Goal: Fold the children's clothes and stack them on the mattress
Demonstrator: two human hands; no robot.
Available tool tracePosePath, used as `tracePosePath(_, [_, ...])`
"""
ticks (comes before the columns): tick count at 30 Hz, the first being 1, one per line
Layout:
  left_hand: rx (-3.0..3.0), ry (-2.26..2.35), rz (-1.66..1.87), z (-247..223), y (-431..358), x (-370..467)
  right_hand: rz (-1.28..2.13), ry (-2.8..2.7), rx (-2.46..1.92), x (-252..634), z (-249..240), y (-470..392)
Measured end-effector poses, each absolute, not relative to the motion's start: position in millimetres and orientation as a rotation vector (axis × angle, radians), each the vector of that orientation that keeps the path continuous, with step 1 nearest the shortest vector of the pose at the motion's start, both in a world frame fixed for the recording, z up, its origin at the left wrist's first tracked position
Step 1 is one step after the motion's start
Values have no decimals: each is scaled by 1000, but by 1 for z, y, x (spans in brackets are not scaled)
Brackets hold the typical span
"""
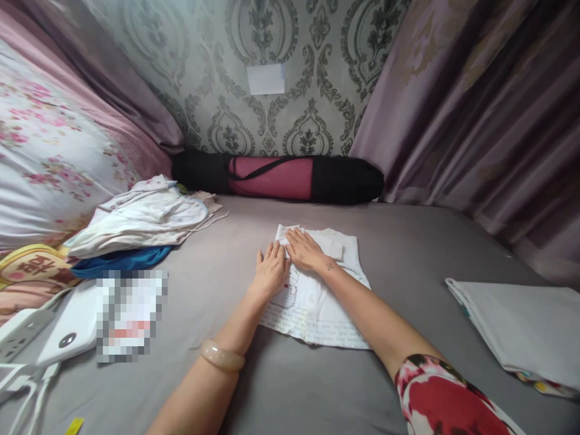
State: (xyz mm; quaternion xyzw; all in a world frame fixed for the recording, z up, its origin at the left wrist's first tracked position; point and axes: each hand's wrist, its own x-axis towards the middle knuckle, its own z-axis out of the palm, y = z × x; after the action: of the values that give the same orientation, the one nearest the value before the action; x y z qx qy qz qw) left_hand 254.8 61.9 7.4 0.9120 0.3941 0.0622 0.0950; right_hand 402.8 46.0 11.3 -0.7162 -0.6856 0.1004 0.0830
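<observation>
A small white garment (333, 323), with rows of faint print and a line-drawn figure on it, lies on the grey sheet in front of me. Its upper part is folded over into a flat strip (331, 246). My left hand (272, 269) rests palm down on the garment's left side, fingers stretched out. Just to the right and a little farther off, my right hand (304, 249) presses flat on the folded strip, its fingers extended. The two hands almost touch. Both palms are hidden, and part of the drawn figure is covered by my left hand.
A red and black roll bag (272, 177) lies along the wall. At the left are piled clothes (140, 214), a white power bank (79, 320), a power strip (22, 332) and a blurred-out item (131, 314). Folded grey-white cloth (530, 326) lies at the right.
</observation>
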Motion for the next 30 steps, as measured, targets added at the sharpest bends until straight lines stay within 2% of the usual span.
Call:
tracePosePath(12, [2636,1267,144,14,60,255,293,-2053,-2193,394,22,62])
tracePosePath(18, [2584,1433,90,18,62,253,300,-1958,-2217,377,9,85])
tracePosePath(27, [2488,1216,-61,43,73,240,279,-1949,-2231,374,4,87])
tracePosePath(30, [2502,1167,10,40,81,235,281,-1926,-2246,368,10,88])
